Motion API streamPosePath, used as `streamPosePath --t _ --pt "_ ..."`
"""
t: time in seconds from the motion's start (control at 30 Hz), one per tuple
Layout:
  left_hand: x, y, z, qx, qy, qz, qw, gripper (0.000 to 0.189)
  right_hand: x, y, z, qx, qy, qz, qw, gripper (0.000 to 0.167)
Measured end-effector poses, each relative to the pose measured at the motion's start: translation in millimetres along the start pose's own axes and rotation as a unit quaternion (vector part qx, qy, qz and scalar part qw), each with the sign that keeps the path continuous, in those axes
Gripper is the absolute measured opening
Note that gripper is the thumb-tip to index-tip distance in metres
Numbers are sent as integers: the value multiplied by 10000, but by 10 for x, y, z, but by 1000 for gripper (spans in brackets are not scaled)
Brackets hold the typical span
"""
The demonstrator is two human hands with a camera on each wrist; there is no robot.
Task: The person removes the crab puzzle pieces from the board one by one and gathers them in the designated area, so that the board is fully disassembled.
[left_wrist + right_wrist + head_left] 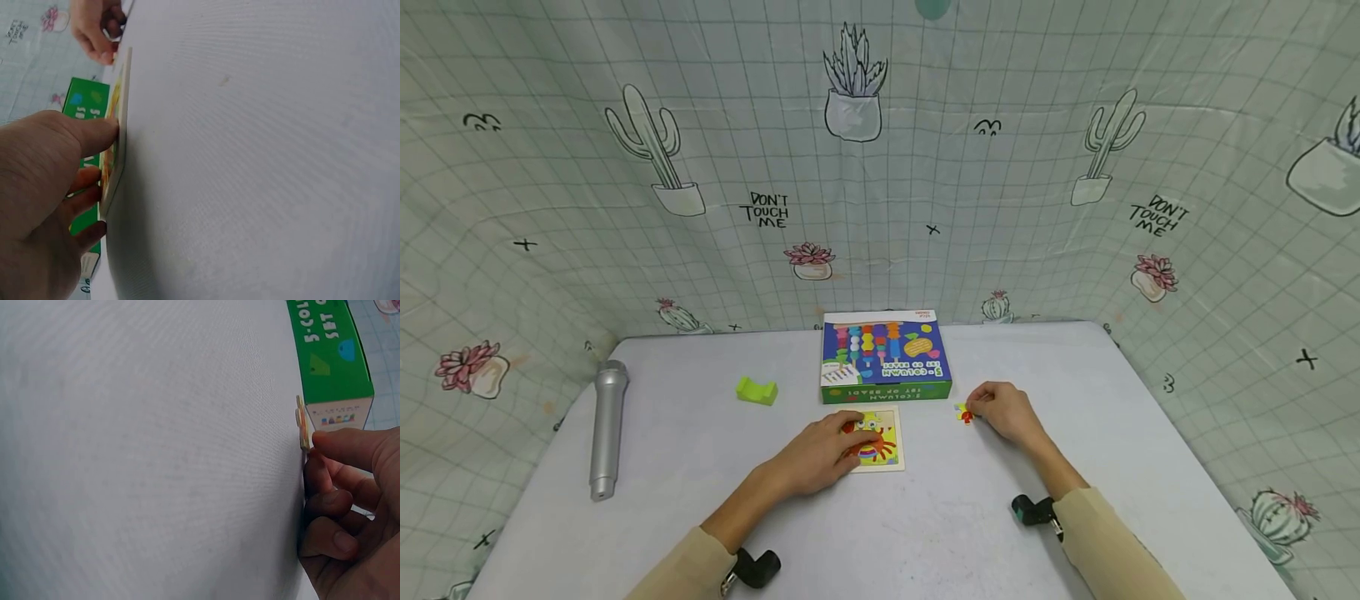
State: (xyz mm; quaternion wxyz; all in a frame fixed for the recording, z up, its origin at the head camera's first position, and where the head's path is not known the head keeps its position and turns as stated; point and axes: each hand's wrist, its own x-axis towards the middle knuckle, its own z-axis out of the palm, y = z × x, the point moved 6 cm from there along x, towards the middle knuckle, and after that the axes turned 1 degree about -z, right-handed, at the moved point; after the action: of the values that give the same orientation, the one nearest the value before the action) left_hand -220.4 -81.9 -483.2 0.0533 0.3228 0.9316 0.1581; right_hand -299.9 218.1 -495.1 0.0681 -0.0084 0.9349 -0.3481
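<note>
A small square jigsaw board [891,458] with a red crab on yellow lies on the white table. Extended fingers of my left hand [816,454] rest over its left part and hide some of the picture. In the left wrist view the thumb presses on the board's face [115,144]. To the right, my right hand [1009,412] pinches a small jigsaw piece [963,413], coloured red, yellow and blue, between thumb and index finger. The right wrist view shows that piece [302,425] edge-on, low over the table, with the other fingers curled beneath the hand.
Behind the board stands a blue and green bead-set box [886,358]. A lime-green notched block [756,391] lies left of it. Farther left is a grey microphone-shaped cylinder [607,429]. Patterned cloth [880,183] hangs behind the white table [917,533].
</note>
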Motion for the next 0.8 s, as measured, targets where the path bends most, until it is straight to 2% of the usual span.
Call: streamPosePath --t 0.2,0.47,0.6,0.8 --pt "-15 -3 6 84 64 4 9999 43 5 -2 -10 16 57 -17 10000 21" --pt "-46 -22 16 238 87 35 9997 43 -100 -163 -13 484 503 -223 9973 26" --pt "-51 -22 0 229 52 43 9997 43 -184 -360 93 571 314 -534 9964 24" --pt "-60 -18 -18 65 -61 46 9999 45 -284 -611 366 639 -257 -796 9944 17"
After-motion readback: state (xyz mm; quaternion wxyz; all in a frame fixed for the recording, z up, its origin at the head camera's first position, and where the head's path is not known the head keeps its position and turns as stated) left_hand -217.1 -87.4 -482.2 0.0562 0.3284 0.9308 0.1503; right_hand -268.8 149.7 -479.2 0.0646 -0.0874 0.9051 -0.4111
